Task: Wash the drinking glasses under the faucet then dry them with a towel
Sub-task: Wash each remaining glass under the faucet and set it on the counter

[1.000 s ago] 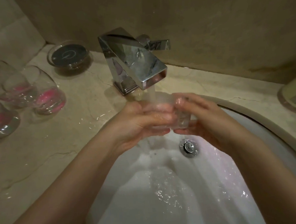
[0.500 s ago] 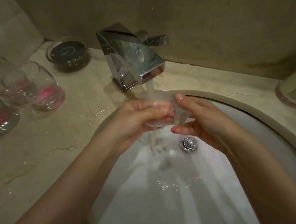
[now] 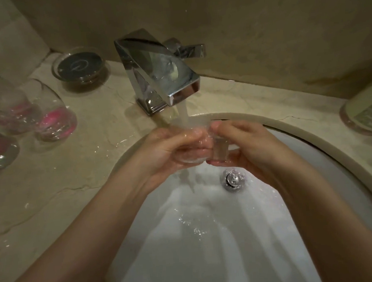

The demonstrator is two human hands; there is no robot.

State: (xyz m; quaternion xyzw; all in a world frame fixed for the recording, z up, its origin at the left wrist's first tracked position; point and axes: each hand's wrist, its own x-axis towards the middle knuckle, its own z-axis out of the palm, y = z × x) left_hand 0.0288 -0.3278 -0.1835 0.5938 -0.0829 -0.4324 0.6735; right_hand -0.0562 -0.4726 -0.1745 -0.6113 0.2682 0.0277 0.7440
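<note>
Both hands grasp one drinking glass [image 3: 219, 148] under faucet [image 3: 155, 71] stream, above sink [image 3: 332, 146]: left hand [image 3: 166, 150] at 9 o'clock, right hand [image 3: 245, 148] at 3. Bottle [image 3: 367, 114] label unreadable.

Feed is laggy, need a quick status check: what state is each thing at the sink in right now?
Faucet: running.
Held glass: in the stream, over the sink.
Left hand: grips the glass.
Right hand: holds the glass's other side.
Drain: looks open, no pooling.
Glasses on the counter: upright, wet.
Counter: splashed.
</note>
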